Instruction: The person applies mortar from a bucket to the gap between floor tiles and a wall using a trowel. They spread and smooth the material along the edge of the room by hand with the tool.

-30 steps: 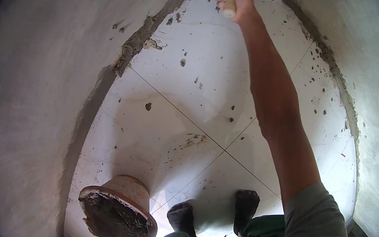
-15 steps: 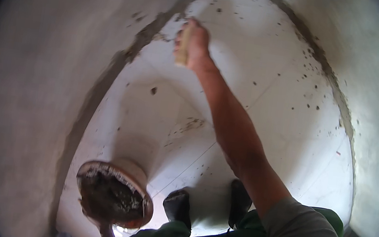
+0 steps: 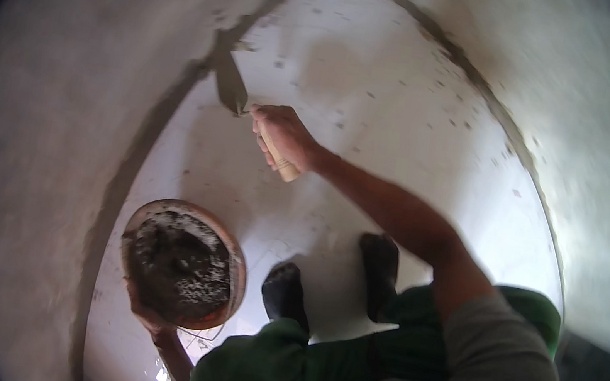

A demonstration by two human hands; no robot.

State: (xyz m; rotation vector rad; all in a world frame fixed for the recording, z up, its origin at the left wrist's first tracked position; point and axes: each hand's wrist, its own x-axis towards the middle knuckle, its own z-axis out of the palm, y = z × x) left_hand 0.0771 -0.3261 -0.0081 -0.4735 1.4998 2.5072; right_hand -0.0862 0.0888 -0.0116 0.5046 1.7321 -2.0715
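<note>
My right hand (image 3: 281, 136) is closed on the pale wooden handle (image 3: 282, 163) of a metal trowel (image 3: 231, 80), whose blade lies at the grey mortar seam (image 3: 224, 46) along the foot of the left wall, slightly blurred. At lower left, my left hand (image 3: 147, 315) grips the rim or side of a round reddish-brown bucket (image 3: 182, 263) with a wire handle; dark, wet-looking mortar coats or partly fills its inside. The left fingers are partly hidden against the bucket.
Curved-looking plastered walls (image 3: 52, 155) enclose a white tiled floor (image 3: 358, 89) spotted with mortar bits. Another grey seam (image 3: 476, 82) runs along the right wall. My dark-covered feet (image 3: 283, 289) stand on the floor beside the bucket. A dark area shows at lower right.
My right hand has come down and left from the far end to the left seam, bringing the blade into view. The bucket in my left hand has risen in the picture, its opening facing more upward.
</note>
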